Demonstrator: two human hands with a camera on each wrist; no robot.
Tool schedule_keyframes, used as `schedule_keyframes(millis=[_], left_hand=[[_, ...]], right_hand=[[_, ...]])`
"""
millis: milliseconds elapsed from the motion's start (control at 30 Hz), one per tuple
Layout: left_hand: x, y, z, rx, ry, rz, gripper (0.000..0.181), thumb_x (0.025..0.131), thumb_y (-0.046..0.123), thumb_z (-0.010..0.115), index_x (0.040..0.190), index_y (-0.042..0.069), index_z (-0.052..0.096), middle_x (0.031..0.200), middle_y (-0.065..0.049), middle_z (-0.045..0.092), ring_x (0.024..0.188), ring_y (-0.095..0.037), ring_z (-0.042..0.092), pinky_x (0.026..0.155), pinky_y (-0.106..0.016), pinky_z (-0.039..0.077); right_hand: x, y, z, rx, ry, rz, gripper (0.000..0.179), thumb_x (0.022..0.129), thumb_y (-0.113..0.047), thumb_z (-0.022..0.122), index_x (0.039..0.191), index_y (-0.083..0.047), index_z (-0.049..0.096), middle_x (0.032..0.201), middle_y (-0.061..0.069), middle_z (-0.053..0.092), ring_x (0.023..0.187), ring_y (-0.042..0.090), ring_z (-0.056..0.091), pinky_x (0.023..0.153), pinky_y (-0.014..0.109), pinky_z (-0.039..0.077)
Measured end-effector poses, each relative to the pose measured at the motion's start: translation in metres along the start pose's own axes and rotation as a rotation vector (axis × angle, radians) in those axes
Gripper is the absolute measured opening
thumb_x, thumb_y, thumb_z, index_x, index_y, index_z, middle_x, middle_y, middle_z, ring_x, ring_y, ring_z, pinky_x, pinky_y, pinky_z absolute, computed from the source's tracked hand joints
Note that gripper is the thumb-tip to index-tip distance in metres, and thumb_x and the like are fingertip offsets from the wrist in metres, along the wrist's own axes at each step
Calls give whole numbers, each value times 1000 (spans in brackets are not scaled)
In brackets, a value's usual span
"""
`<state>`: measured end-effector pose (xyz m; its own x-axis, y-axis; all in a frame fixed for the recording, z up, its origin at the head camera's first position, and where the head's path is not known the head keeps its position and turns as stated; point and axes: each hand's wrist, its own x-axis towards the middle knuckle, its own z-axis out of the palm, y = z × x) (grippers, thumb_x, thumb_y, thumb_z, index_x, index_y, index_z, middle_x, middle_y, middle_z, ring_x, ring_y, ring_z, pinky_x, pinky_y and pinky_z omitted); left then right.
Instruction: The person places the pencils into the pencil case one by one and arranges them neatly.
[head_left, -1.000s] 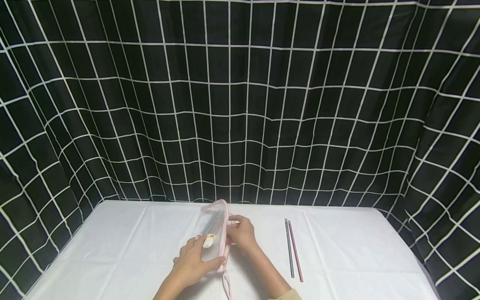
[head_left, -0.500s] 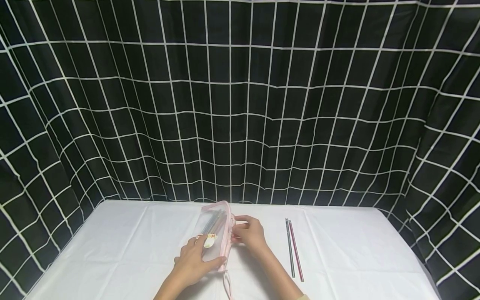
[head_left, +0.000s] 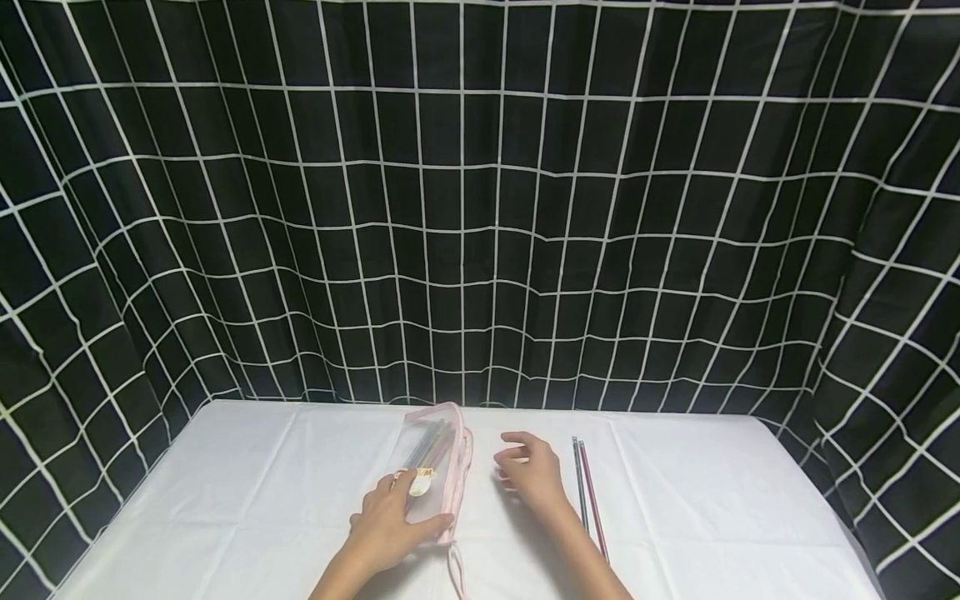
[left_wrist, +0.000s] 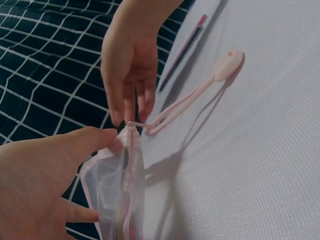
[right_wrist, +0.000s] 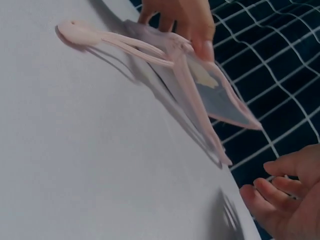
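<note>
A see-through mesh pencil case (head_left: 435,504) with pink edging stands on its side, several pencils (head_left: 426,446) showing inside near a small label. My left hand (head_left: 390,521) grips its near end, the thumb on the pink edge and the fingers across the mesh. In the left wrist view, the zipper (left_wrist: 131,155) runs up to a puller beside the thumb. My right hand (head_left: 532,473) hovers to the right of the case, holding nothing, its fingers loosely bent, also seen at the lower right of the right wrist view.
A pink cord loop with an oval toggle (left_wrist: 229,65) trails from the case's near end. Right of my right hand lie a dark pencil (head_left: 579,479) and a red pencil (head_left: 591,492), partly behind the forearm. Beyond the white table (head_left: 262,492) hangs a black-and-white grid curtain (head_left: 480,208).
My right hand has come away from the case's pink edge and moved right, towards the two loose pencils. My left hand keeps its grip, and the case has hardly moved.
</note>
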<state>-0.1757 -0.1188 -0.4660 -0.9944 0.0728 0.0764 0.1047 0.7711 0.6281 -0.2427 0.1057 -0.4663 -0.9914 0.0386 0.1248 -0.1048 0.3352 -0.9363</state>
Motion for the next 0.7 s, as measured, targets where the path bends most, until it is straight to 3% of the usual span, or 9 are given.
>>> schedule_keyframes(millis=[333,700], left_hand=[[1,-1,0,-17,0,-1,90,84,56,80,151,2,51,149,-31,50,135,-57,48,93,-81,40],[1,-1,-2,-26,-10,-9,90,84,57,80,150,3,52,149,-31,50,135,-56,48,94,-83,38]], right_hand=[[1,7,-23,-28,50,-18,39,92,0,69,129,13,64,98,27,75,70,36,77,61,35,64],[4,10,-45,-155,122,-7,39,94,-4,70,130,10,65,103,28,75,73,34,77,64,33,63]])
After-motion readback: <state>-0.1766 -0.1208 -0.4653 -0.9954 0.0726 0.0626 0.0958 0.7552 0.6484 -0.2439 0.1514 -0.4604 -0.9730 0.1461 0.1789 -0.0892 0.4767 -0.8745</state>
